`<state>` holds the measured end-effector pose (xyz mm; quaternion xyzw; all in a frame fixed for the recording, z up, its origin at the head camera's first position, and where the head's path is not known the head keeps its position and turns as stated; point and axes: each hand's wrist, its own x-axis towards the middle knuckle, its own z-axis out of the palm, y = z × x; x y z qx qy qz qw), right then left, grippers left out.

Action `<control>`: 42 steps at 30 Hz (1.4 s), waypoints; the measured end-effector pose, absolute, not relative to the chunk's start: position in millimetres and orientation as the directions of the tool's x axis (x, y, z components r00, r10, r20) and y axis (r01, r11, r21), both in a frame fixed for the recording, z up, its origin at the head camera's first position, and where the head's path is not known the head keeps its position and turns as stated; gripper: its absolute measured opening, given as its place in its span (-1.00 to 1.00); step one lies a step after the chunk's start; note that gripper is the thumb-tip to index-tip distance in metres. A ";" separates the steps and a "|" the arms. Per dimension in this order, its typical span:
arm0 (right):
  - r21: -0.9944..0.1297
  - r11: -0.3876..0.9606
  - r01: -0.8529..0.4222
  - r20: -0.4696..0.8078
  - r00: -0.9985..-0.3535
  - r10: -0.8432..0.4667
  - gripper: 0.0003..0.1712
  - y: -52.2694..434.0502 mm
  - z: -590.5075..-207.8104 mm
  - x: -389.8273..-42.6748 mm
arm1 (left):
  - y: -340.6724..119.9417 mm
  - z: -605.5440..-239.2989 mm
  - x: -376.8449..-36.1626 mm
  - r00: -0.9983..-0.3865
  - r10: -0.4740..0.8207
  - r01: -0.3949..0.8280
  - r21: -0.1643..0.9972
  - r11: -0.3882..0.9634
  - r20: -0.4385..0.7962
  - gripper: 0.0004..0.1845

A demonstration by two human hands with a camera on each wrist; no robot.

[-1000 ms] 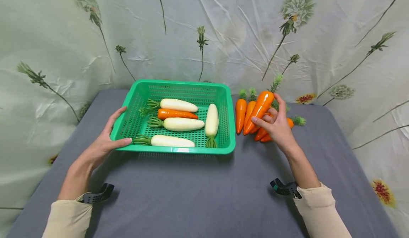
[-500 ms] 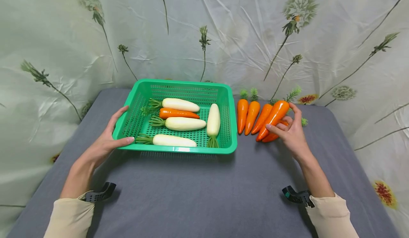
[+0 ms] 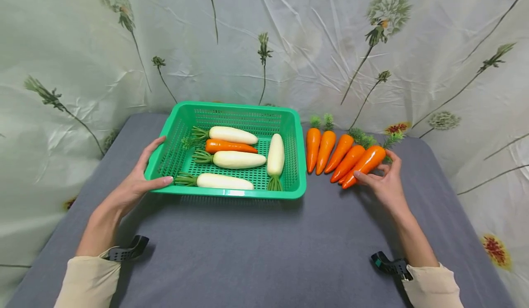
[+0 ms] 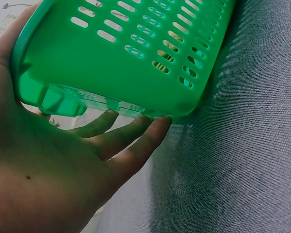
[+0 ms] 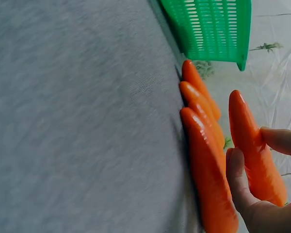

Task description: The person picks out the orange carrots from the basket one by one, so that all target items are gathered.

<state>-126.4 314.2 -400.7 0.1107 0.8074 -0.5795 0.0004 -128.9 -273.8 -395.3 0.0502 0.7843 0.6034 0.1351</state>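
A green plastic basket (image 3: 297,161) stands on the grey table and holds several white radishes (image 3: 237,159) and one orange carrot (image 3: 229,147). My left hand (image 3: 149,170) grips its front left corner, thumb on the rim and fingers (image 4: 131,141) under the basket's edge (image 4: 136,58). Right of the basket, several orange carrots (image 3: 326,145) lie side by side. My right hand (image 3: 377,172) pinches one more carrot (image 3: 365,163) at the row's right end. In the right wrist view this carrot (image 5: 254,150) sits between thumb and finger, just clear of the lying carrots (image 5: 208,179).
The grey table (image 3: 256,253) reaches to the front edge with bare cloth before the basket. A flower-printed sheet (image 3: 264,46) hangs close behind and to both sides. The basket's corner (image 5: 218,26) shows far off in the right wrist view.
My right hand has carried the carrot down and to the right, from above the pile to the right end of the row. The left hand and basket have stayed put.
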 end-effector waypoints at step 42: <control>-0.849 0.411 0.333 -0.204 -0.923 0.325 0.13 336.0 -417.1 -138.0 | -271.2 -393.6 -127.7 -0.959 0.246 -0.082 0.969 0.233 -0.140 0.08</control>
